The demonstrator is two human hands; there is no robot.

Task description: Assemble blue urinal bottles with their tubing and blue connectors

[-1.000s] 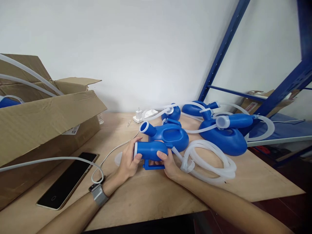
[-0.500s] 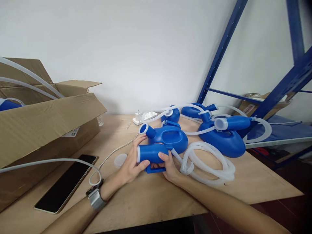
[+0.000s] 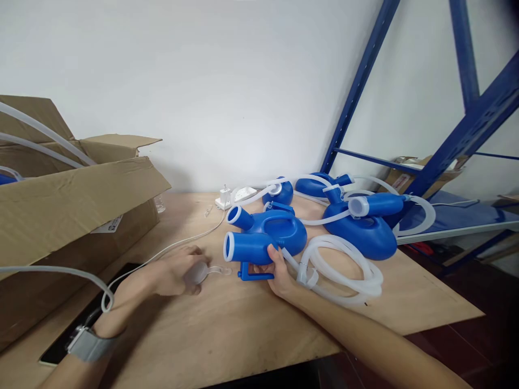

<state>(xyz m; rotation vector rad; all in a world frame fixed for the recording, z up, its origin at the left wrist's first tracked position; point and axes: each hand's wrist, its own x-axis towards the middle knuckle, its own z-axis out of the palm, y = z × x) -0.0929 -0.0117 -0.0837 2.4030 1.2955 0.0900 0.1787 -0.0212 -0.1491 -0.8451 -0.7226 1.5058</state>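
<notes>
My right hand [image 3: 279, 273] is wrapped round a blue cylindrical piece [image 3: 249, 247] with a white-rimmed opening facing left and a blue bracket [image 3: 255, 274] beneath it. My left hand [image 3: 180, 270] has its fingers closed on a translucent round cap [image 3: 197, 273], whose thin strap stretches right over the table. Just behind the held piece lies a blue bottle [image 3: 284, 229] with a handle and an angled neck. A clear tube runs from the held piece toward a coiled translucent hose [image 3: 352, 270] on the right.
More blue bottles [image 3: 365, 237] with hoses lie at the back right. An open cardboard box [image 3: 81, 205] stands at the left, with a dark phone [image 3: 54, 348] and a white cable beside it. A white power strip [image 3: 243, 194] is near the wall; a blue metal rack [image 3: 360, 81] rises at the right.
My left hand has let go of the blue cylindrical piece and moved left and down to the translucent cap. My right hand still holds the piece. The view has shifted slightly.
</notes>
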